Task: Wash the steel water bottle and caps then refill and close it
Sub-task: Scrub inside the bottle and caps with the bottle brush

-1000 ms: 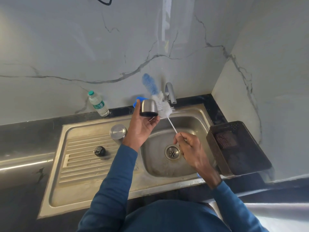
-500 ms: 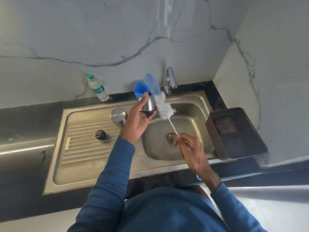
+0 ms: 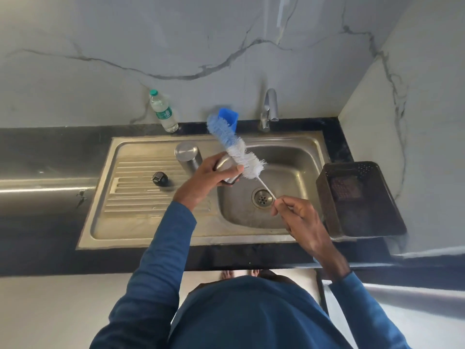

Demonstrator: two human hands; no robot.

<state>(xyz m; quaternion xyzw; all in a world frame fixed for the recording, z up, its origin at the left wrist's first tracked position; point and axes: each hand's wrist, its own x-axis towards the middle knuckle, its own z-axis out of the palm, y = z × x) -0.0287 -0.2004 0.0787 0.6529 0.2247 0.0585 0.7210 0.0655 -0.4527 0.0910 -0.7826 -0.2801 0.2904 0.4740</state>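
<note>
My left hand (image 3: 204,178) grips a steel cap (image 3: 226,165) over the left edge of the sink basin (image 3: 292,159). My right hand (image 3: 297,217) pinches the thin white handle of a bottle brush (image 3: 235,147); its blue and white bristles lie across the cap's far side. The steel water bottle (image 3: 188,157) stands upside down on the draining board (image 3: 136,197). A small black inner cap (image 3: 160,178) rests on the board's ridges to the left.
A tap (image 3: 269,109) stands behind the basin, with a blue plastic cup (image 3: 228,117) beside it. A clear plastic water bottle (image 3: 163,112) stands on the dark counter by the wall. A dark plastic basket (image 3: 357,197) sits right of the sink.
My view has tilted down. My left hand has lowered the steel cap toward the basin's left edge, and the brush has swung left, now lying across the cap.
</note>
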